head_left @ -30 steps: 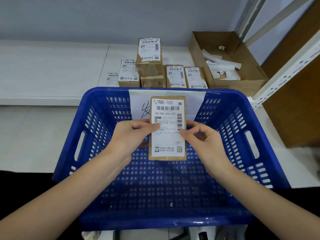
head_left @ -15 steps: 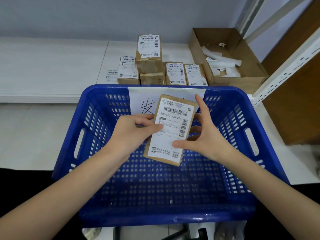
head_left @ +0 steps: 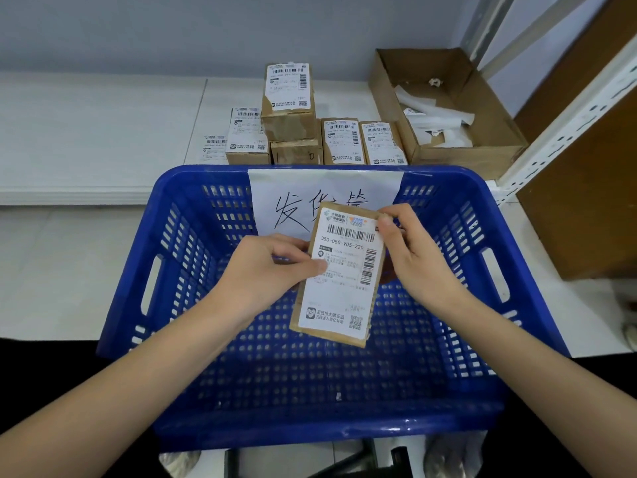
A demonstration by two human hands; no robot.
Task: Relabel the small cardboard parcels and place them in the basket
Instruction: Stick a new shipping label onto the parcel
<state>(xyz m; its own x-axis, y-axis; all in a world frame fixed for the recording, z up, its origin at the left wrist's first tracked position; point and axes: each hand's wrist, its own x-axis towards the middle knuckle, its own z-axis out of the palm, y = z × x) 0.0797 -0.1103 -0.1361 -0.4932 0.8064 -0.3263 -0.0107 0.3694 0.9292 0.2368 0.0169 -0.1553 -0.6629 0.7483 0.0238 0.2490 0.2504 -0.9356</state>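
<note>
Over the blue plastic basket [head_left: 179,305] I hold a small cardboard parcel [head_left: 339,277] with a white shipping label on its top face, tilted slightly to the right. My left hand [head_left: 265,267] grips the parcel's left edge, thumb lying on the label. My right hand [head_left: 413,250] pinches the parcel's upper right corner, where the label's corner sits. Nothing lies in the basket under the parcel. Several more labelled parcels [head_left: 289,98] stand stacked on the white table behind the basket.
A handwritten paper sign [head_left: 286,198] hangs on the basket's far wall. An open cardboard box [head_left: 462,150] with white label scraps stands at the back right. A white metal shelf post [head_left: 565,122] and a brown panel [head_left: 586,188] are to the right.
The parcel has turned back closer to upright and risen a little. My right hand has moved from its lower right edge up to its top right corner.
</note>
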